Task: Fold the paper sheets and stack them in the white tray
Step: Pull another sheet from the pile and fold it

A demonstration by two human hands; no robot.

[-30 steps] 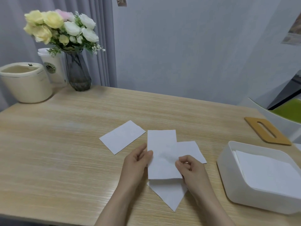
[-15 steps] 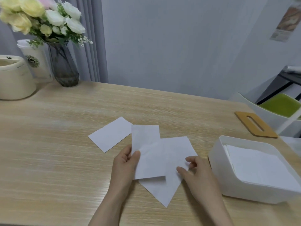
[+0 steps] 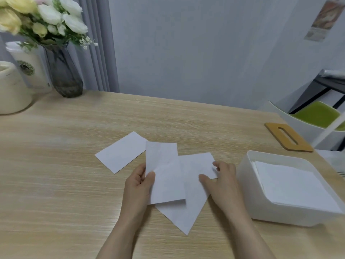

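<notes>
On the pale wood-grain table (image 3: 56,165), the left hand (image 3: 139,186) is pinching the left edge of a tall, folded white paper rectangle (image 3: 165,174), with the thumb lying on top of the sheet and the fingers tucked behind it. This folded piece is overlapping a second white paper sheet (image 3: 188,208), which is lying turned like a diamond with its lowest corner pointing toward the person. The right hand (image 3: 222,184) is resting on that sheet's right corner; the thumb is pressing down on the paper and the fingers are curling at its edge, though it is hard to tell whether they are actually gripping the corner or only touching it.

A third white paper piece, a smaller folded rectangle (image 3: 121,152), is lying flat and angled just left of the held piece, its right end touching or slipping slightly under it.

The white rectangular plastic tray (image 3: 246,184) is sitting at the right of the table, just beside the right hand, and a stack of white folded sheets (image 3: 291,184) is lying inside it. Beyond the tray, near the table's far right edge, a flat tan wooden lid with a slot (image 3: 287,137) is resting.

At the far left corner, a dark smoked-glass vase (image 3: 63,75) is holding yellow and white flowers (image 3: 43,15). A white paper cup with a green logo (image 3: 28,68) is standing behind it, and a cream round pot (image 3: 11,88) is sitting at the left edge.
</notes>
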